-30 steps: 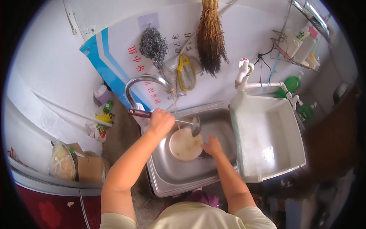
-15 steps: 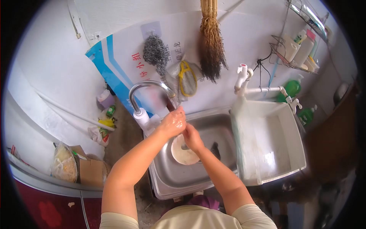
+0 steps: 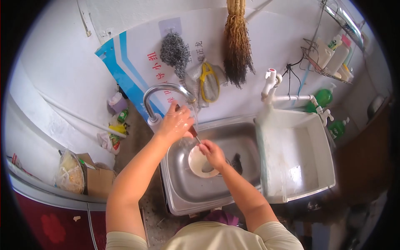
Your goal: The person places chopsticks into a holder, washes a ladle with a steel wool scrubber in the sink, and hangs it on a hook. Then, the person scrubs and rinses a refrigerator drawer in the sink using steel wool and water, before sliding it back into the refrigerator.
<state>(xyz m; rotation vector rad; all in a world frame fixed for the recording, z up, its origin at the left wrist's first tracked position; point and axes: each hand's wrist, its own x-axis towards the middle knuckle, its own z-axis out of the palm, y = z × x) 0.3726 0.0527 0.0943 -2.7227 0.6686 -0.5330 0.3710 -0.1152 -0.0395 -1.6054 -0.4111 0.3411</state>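
Observation:
My left hand [image 3: 176, 124] is just below the curved metal faucet [image 3: 168, 87], wet, its fingers around the brown handle [image 3: 193, 131] of a utensil. A thin metal shaft [image 3: 198, 139] runs from that handle down to my right hand [image 3: 213, 154], which is closed on it. The utensil's working end is hard to make out, so I cannot tell its exact kind. Water runs from the spout beside my left fingers. Beneath my right hand, a round white bowl [image 3: 196, 163] sits in the steel sink [image 3: 200, 191]. A dark scrubber-like item [image 3: 237, 163] lies to the bowl's right.
A white plastic tub [image 3: 298, 166] adjoins the sink on the right, under a white tap [image 3: 270, 81]. A straw broom [image 3: 238, 50], a steel-wool bundle [image 3: 174, 52] and yellow-handled scissors-like item [image 3: 208, 81] hang on the wall. Green bottles [image 3: 323, 98] stand at the right.
My left hand has moved left and slightly up, away from my right hand, baring the brown handle and metal shaft between them. My right hand has shifted slightly right and down.

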